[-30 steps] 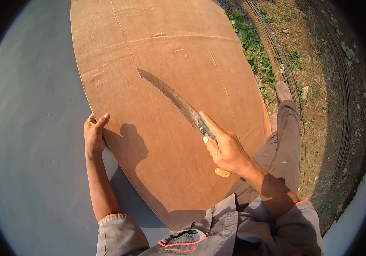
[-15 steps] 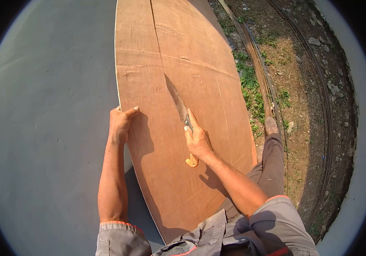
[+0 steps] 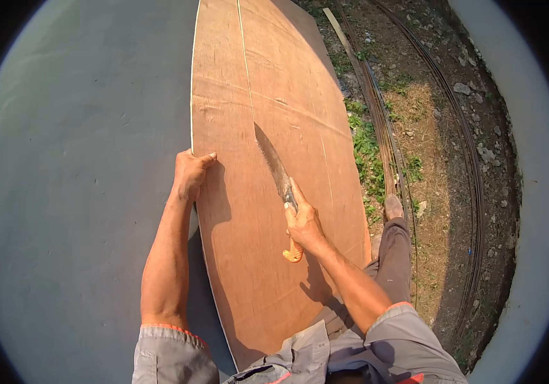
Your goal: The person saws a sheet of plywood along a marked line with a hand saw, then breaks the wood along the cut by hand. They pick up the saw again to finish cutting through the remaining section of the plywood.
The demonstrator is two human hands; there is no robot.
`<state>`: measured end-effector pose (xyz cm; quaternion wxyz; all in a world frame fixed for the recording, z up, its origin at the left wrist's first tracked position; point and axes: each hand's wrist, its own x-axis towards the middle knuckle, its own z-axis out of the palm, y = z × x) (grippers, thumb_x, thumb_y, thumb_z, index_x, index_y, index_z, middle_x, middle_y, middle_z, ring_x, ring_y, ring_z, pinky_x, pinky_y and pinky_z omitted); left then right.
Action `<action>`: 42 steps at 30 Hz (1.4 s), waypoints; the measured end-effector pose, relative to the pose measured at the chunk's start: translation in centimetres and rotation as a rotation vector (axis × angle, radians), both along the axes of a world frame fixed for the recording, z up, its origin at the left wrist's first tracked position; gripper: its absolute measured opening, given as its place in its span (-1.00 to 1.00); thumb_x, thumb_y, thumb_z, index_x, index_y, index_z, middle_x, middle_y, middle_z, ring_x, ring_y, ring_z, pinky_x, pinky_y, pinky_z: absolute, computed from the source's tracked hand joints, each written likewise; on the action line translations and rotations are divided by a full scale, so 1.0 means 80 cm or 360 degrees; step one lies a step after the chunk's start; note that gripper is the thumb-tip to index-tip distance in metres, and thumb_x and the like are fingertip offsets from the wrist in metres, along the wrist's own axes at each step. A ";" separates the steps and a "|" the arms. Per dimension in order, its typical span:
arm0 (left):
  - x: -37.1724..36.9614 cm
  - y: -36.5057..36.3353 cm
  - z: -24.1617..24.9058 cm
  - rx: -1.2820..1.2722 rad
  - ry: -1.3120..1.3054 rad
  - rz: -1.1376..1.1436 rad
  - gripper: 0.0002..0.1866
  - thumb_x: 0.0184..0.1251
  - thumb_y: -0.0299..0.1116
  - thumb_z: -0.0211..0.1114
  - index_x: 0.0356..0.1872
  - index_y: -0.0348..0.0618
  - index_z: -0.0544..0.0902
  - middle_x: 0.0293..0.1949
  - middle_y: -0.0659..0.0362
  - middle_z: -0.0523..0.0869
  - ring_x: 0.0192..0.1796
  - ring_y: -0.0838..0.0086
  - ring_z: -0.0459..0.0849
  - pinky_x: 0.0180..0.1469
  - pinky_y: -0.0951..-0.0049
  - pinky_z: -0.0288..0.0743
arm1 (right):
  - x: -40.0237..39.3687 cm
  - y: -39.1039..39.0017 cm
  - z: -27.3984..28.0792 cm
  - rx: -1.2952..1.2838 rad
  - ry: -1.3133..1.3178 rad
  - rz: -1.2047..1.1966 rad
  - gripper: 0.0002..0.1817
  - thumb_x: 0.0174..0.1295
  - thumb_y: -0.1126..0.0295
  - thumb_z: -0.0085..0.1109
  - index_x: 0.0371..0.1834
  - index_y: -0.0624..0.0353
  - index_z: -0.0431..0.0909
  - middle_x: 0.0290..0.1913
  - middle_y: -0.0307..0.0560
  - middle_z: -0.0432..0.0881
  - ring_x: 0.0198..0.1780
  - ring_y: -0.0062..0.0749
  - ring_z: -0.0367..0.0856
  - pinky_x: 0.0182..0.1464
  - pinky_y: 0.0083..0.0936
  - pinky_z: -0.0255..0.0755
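Note:
A handsaw [image 3: 273,164] with a dark blade and an orange handle is in my right hand [image 3: 304,224], fingers wrapped round its grip. The blade tip meets the lower end of a long cut in the brown plywood sheet [image 3: 268,288]. My left hand [image 3: 195,171] grips the sheet's left edge, thumb on top and fingers hidden below. The cut runs from the blade up to the far end of the sheet.
A grey flat surface [image 3: 82,192] lies left of the sheet. To the right are long metal rods [image 3: 469,147], a wooden strip [image 3: 340,30], green weeds [image 3: 365,150] and stony ground. My shoe [image 3: 393,207] rests beside the rods.
The saw and my right hand have shifted slightly down and right in view. The cut now shows as a pale line instead of a dark one. My left hand still holds the edge.

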<state>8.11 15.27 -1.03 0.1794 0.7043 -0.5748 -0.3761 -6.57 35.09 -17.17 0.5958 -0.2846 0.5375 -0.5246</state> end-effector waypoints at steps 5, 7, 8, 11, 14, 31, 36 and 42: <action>-0.018 0.012 0.009 -0.0002 -0.0031 0.0010 -0.74 0.33 -0.51 0.42 -0.01 -0.43 0.72 -0.20 0.01 0.81 -0.26 0.35 0.77 -0.18 0.26 0.67 | -0.027 0.121 0.008 -0.0040 0.0059 -0.0007 -0.27 0.50 0.50 -0.01 0.74 0.02 0.10 -0.26 -0.21 0.63 -0.58 -0.61 0.54 -0.52 -0.53 0.51; -0.010 -0.001 -0.004 -0.0047 -0.0021 -0.0046 -0.74 0.31 -0.50 0.43 -0.03 -0.42 0.73 -0.20 0.02 0.81 -0.27 0.36 0.77 -0.20 0.26 0.66 | -0.031 0.113 0.021 -0.0017 -0.0036 -0.0053 -0.27 0.50 0.50 0.00 0.74 0.02 0.10 -0.27 -0.22 0.61 -0.58 -0.62 0.54 -0.53 -0.54 0.50; 0.000 -0.006 -0.016 -0.0076 -0.0037 -0.0048 -0.75 0.30 -0.50 0.44 -0.05 -0.41 0.74 -0.21 0.03 0.81 -0.29 0.37 0.76 -0.22 0.26 0.66 | -0.033 0.109 0.027 0.0018 -0.0158 -0.0044 -0.27 0.50 0.51 0.01 0.74 0.02 0.09 -0.27 -0.23 0.58 -0.58 -0.64 0.54 -0.54 -0.55 0.49; 0.003 -0.014 -0.025 -0.0136 -0.0085 -0.0072 -0.78 0.26 -0.50 0.45 -0.10 -0.39 0.77 -0.25 0.06 0.82 -0.32 0.39 0.75 -0.24 0.26 0.65 | -0.039 0.106 0.035 0.0085 -0.0139 -0.0005 -0.27 0.50 0.50 0.03 0.73 0.01 0.10 -0.28 -0.23 0.54 -0.55 -0.62 0.56 -0.49 -0.53 0.54; 0.012 -0.025 -0.043 -0.0102 -0.0083 -0.0029 -0.80 0.22 -0.49 0.48 -0.16 -0.36 0.80 -0.30 0.09 0.83 -0.31 0.39 0.77 -0.23 0.27 0.65 | -0.056 0.102 0.021 0.0062 -0.0086 0.0050 -0.24 0.47 0.41 0.08 0.72 0.10 0.07 -0.16 -0.03 0.69 -0.53 -0.45 0.65 -0.43 -0.40 0.61; 0.015 -0.053 -0.080 -0.0244 -0.0532 -0.0091 -0.68 0.08 -0.34 0.53 -0.19 -0.38 0.82 -0.22 -0.15 0.86 -0.12 0.08 0.88 -0.07 0.17 0.72 | -0.090 0.095 0.036 0.0243 0.0067 0.0120 -0.28 0.43 0.52 0.12 0.67 0.15 0.18 -0.24 -0.16 0.56 -0.45 -0.47 0.66 -0.36 -0.41 0.65; 0.011 -0.053 -0.076 -0.0190 -0.0538 -0.0061 -0.69 0.08 -0.35 0.52 -0.18 -0.37 0.82 -0.22 -0.14 0.86 -0.15 0.09 0.88 -0.10 0.17 0.72 | -0.085 0.094 0.037 0.0270 0.0099 0.0098 -0.30 0.43 0.50 0.15 0.65 0.16 0.21 -0.20 -0.11 0.62 -0.46 -0.47 0.66 -0.40 -0.40 0.64; 0.007 -0.053 -0.072 -0.0234 -0.0649 -0.0096 -0.70 0.08 -0.36 0.50 -0.18 -0.34 0.83 -0.23 -0.12 0.87 -0.20 0.13 0.88 -0.13 0.17 0.72 | -0.088 0.095 0.037 0.0244 0.0088 0.0083 -0.32 0.43 0.49 0.15 0.63 0.16 0.24 -0.21 -0.12 0.62 -0.45 -0.47 0.66 -0.39 -0.40 0.63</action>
